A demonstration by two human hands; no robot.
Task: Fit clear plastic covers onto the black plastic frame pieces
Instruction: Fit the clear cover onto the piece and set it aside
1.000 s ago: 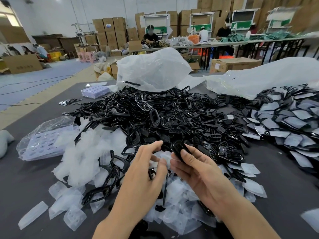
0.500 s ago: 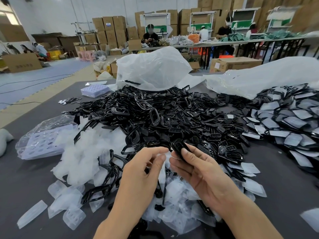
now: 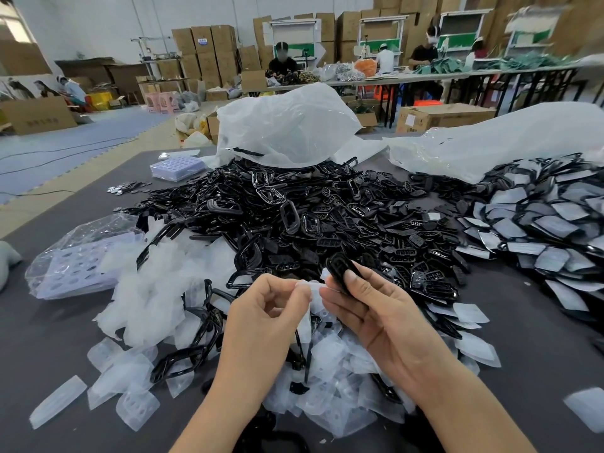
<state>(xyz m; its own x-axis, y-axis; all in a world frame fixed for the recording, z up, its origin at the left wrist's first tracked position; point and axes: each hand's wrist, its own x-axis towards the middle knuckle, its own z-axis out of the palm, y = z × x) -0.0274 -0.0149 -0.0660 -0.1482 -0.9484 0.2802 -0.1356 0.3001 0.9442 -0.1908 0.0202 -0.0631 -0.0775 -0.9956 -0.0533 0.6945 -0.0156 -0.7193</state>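
The left hand point(image 3: 264, 308) pinches a clear cover point(image 3: 312, 287) between thumb and fingertips. The right hand point(image 3: 372, 312) grips a black frame point(image 3: 340, 266) upright in its fingers, just beside the cover, above the near middle of the surface point(image 3: 49, 348). This looks like lining up before fitting: next, the cover must be squared to the frame's face and pressed home. Loose covers point(image 3: 153, 289) lie toward the left edge, spare frames point(image 3: 294, 217) are heaped mid-surface, and covered pieces point(image 3: 549, 223) sit at the right edge.
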